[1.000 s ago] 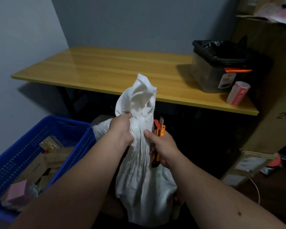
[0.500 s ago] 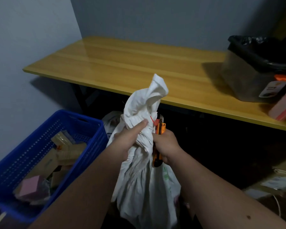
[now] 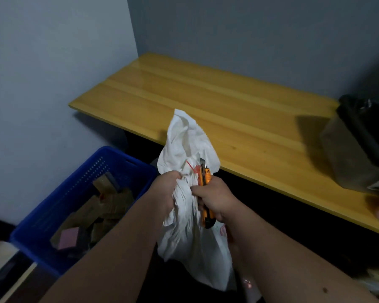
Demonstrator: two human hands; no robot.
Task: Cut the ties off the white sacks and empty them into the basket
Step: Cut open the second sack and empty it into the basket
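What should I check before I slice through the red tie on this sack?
1. Left hand grips the white sack below the neck: ok.
2. Right hand holds the orange knife, blade out: ok.
3. Red tie visible beside the blade: ok.
4. Blade under the tie: cannot tell.
5. Left fingers clear of the blade: ok, but close.
6. Blue basket in reach on the left: ok.

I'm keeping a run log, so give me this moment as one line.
step: cutting tie | left hand: grips white sack neck | right hand: holds orange knife, blade at red tie | blue basket: beside, left
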